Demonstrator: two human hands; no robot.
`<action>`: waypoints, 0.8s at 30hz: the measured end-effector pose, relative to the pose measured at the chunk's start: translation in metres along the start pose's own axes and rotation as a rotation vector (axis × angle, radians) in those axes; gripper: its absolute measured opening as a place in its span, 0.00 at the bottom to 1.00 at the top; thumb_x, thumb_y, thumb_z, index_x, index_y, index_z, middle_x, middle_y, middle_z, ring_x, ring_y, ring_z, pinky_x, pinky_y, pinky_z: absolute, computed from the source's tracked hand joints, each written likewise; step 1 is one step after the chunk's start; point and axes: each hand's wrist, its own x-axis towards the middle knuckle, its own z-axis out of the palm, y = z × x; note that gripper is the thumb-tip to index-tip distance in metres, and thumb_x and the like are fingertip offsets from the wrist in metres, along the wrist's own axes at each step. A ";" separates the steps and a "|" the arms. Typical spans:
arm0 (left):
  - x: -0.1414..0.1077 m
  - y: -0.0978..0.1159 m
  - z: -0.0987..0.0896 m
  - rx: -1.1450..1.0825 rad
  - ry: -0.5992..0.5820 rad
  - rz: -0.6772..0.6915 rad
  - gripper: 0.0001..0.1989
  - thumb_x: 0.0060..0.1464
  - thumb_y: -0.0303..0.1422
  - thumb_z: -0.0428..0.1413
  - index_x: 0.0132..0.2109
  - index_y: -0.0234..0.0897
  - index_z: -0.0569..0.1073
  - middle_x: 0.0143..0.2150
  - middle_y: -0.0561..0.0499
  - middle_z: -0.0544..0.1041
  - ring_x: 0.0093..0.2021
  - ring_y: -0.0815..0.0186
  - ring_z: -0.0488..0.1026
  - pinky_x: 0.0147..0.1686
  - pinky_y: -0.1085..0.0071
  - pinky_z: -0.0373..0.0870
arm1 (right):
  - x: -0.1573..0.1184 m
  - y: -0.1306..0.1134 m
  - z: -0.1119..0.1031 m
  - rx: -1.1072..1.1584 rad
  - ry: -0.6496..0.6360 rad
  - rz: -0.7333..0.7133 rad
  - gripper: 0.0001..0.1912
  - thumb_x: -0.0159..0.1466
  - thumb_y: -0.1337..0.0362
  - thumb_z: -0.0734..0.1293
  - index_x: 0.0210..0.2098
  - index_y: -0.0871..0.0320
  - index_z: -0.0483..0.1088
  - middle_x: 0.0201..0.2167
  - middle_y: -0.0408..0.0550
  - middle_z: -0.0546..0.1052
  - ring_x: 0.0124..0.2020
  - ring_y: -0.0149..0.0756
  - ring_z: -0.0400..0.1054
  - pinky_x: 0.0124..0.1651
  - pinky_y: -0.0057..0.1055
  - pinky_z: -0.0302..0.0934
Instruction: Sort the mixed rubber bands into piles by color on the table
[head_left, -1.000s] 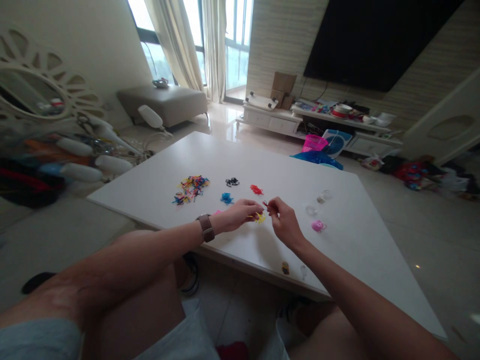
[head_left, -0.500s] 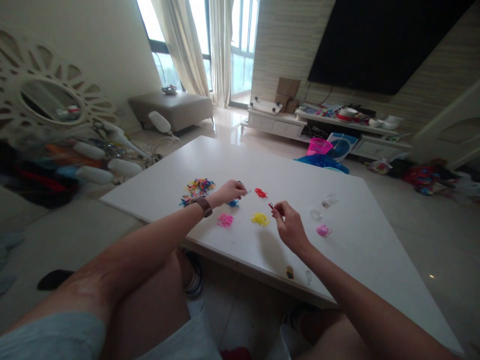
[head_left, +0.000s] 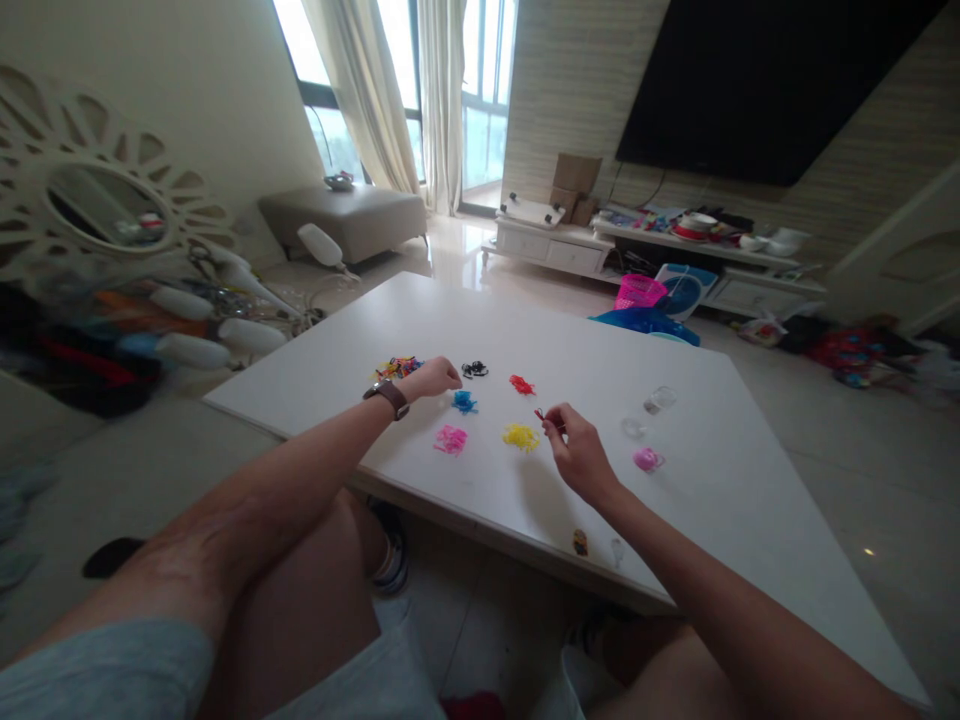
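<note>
My left hand (head_left: 438,377), fingers pressed together, hovers between the mixed multicoloured pile (head_left: 396,368) and the black pile (head_left: 475,370); what it holds, if anything, is too small to tell. Just below it lies a blue pile (head_left: 464,402). My right hand (head_left: 571,440) pinches a small dark red band (head_left: 539,414) above the table, to the right of the yellow pile (head_left: 520,437). A red pile (head_left: 522,385) lies farther back, and a pink pile (head_left: 451,440) sits nearer the front edge.
On the white table (head_left: 720,480) are a clear container (head_left: 660,400), a clear round piece (head_left: 633,428) and a pink item (head_left: 647,459) at the right. A small yellow-and-dark figure (head_left: 580,542) and a clear piece (head_left: 616,552) lie by the front edge.
My left hand has moved left from near the red pile towards the mixed pile, uncovering the black and blue piles. My right hand has stayed almost still with the band.
</note>
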 end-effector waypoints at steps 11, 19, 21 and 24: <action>-0.059 0.069 0.042 -0.452 -0.441 0.291 0.19 0.49 0.43 0.62 0.42 0.33 0.81 0.34 0.45 0.79 0.31 0.67 0.71 0.31 0.72 0.66 | 0.001 0.004 0.009 0.390 -0.093 0.241 0.10 0.62 0.57 0.65 0.31 0.57 0.66 0.27 0.44 0.73 0.29 0.35 0.70 0.34 0.33 0.65; -0.072 0.080 0.062 -0.636 -0.447 0.160 0.18 0.48 0.43 0.64 0.39 0.32 0.79 0.32 0.46 0.78 0.29 0.70 0.70 0.29 0.73 0.63 | 0.001 0.007 0.009 0.371 -0.105 0.222 0.09 0.61 0.57 0.67 0.32 0.57 0.67 0.27 0.44 0.74 0.29 0.34 0.70 0.35 0.33 0.66; -0.072 0.080 0.063 -0.646 -0.446 0.172 0.17 0.48 0.42 0.64 0.39 0.32 0.79 0.31 0.47 0.78 0.29 0.70 0.70 0.29 0.73 0.64 | 0.001 0.006 0.009 0.366 -0.111 0.221 0.08 0.60 0.58 0.67 0.31 0.57 0.68 0.27 0.44 0.75 0.29 0.34 0.70 0.35 0.32 0.66; -0.073 0.081 0.063 -0.643 -0.434 0.202 0.16 0.48 0.41 0.64 0.37 0.31 0.80 0.30 0.46 0.78 0.30 0.69 0.70 0.32 0.71 0.65 | 0.001 0.005 0.009 0.376 -0.112 0.221 0.08 0.60 0.59 0.67 0.31 0.57 0.68 0.26 0.44 0.75 0.29 0.34 0.70 0.34 0.32 0.66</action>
